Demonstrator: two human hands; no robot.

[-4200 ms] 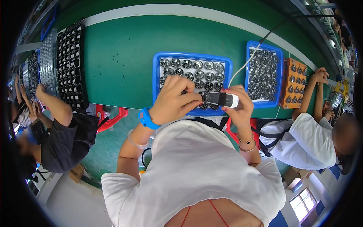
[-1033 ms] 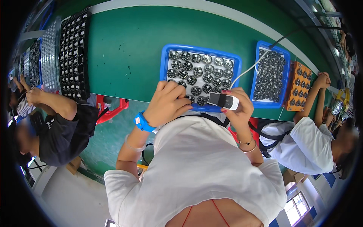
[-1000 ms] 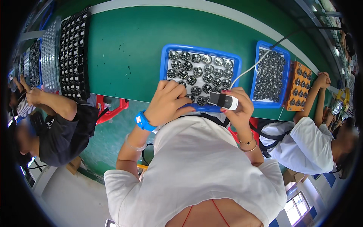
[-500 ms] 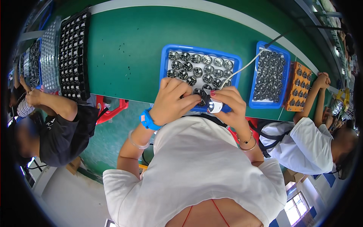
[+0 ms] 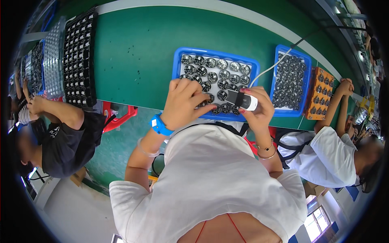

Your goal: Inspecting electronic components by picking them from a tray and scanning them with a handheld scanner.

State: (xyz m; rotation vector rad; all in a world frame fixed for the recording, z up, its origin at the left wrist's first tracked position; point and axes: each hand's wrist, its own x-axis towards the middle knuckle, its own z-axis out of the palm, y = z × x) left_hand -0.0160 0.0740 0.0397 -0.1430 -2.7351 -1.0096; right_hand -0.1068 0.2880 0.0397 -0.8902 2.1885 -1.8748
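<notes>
My right hand [image 5: 259,106] is closed around a small black-and-white handheld device [image 5: 244,100] with a white cable, its black end pointing left over the tray. My left hand [image 5: 184,103] is over the near left part of a blue tray [image 5: 176,67], thumb and index finger apart. Small round dark parts [image 5: 210,98] with shiny faces lie close to those fingertips; whether the fingers touch one is hard to tell. Rows of similar round parts [image 5: 221,63] fill the tray on a white liner. Some of them are hidden under my hands.
Right of the tray stands a second blue tray [image 5: 269,101] full of dark parts, then an orange fixture [image 5: 320,95] with round parts. Black trays [image 5: 80,60] stand at the left. Tiny dark bits [image 5: 133,50] lie on the green table. Other people sit on both sides.
My hands have moved apart. The device has moved right, away from the round part beneath it, and its black end now shows. My left fingers have spread.
</notes>
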